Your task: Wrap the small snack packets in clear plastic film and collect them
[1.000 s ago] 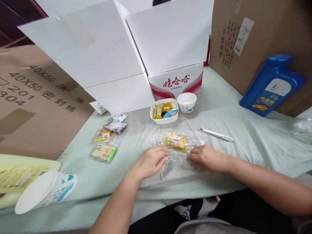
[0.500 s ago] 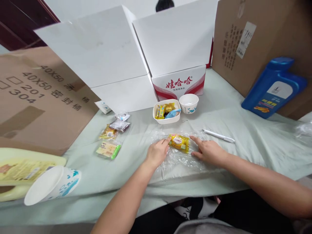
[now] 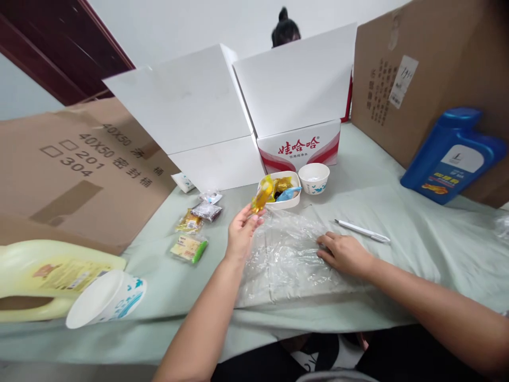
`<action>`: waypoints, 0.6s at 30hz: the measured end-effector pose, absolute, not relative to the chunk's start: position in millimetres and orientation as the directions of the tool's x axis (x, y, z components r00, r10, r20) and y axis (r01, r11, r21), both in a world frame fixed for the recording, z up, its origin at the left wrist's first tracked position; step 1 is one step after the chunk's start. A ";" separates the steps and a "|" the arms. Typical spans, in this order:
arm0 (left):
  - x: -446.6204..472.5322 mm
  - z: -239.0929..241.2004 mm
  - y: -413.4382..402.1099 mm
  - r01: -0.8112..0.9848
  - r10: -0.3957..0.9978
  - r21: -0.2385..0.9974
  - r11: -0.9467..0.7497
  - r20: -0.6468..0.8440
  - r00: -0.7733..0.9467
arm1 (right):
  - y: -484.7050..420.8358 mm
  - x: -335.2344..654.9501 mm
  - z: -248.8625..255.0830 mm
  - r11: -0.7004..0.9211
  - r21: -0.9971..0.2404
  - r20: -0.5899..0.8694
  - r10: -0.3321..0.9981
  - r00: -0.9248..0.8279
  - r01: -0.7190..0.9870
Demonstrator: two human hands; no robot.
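My left hand is closed on a yellow wrapped snack, pinching its lower end and holding it up in front of the white tub. In the tub lie more packets, yellow, gold and blue. Beneath, a clear plastic bag lies spread and crinkled on the green cloth. My right hand rests at the bag's right edge, fingers bent over the plastic; whether they grip it is hard to see. Left of my left hand are several snack packets, among them a green-ended one and a dark one.
Beside the tub stands a white paper bowl; a white pen lies at the right. A blue bottle leans near a cardboard box. A tipped paper cup and yellow jug are at left. White boxes stand behind.
My left hand has picked the yellow snack up off the plastic bag and moved it up and left toward the tub. My right hand stays by the bag, which now lies more spread out.
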State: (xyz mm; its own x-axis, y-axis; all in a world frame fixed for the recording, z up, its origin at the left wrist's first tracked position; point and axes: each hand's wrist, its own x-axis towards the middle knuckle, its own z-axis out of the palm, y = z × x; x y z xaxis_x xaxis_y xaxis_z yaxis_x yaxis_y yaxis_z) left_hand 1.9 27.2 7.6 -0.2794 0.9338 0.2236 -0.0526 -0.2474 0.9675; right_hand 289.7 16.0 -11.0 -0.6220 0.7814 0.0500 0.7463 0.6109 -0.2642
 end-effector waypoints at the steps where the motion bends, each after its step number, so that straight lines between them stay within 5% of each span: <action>1: 1.4 5.1 34.4 -0.053 0.955 0.971 -0.235 0.220 -0.199 | 16.2 289.5 -11.8 0.611 -0.262 0.051 0.782 -0.622 0.747; 4: 0.0 -6.6 48.6 0.011 0.981 0.982 -0.186 0.186 -0.058 | 16.2 289.6 -12.9 0.608 -0.263 0.047 0.784 -0.619 0.749; 10: -6.7 -17.2 29.7 0.332 0.949 0.905 -0.267 0.307 -0.075 | 15.5 292.5 -10.4 0.603 -0.293 0.054 0.785 -0.617 0.742; 15: -1.2 -4.8 3.2 0.689 0.897 0.575 -0.440 0.314 0.311 | 22.7 303.1 -11.3 0.526 -0.240 0.109 0.850 -0.516 0.816; 18: 4.1 5.9 -3.5 0.759 0.876 0.439 -0.482 0.276 0.396 | 28.7 312.6 -10.0 0.477 -0.208 0.155 0.878 -0.453 0.854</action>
State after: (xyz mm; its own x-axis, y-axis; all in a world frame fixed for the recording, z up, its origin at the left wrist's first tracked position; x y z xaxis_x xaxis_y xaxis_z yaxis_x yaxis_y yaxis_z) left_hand 4.1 -3.5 5.9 0.3964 0.8756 0.2761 0.7585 -0.4818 0.4388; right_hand 312.6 28.7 -10.0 -0.4532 0.8779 0.1549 0.8537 0.4774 -0.2081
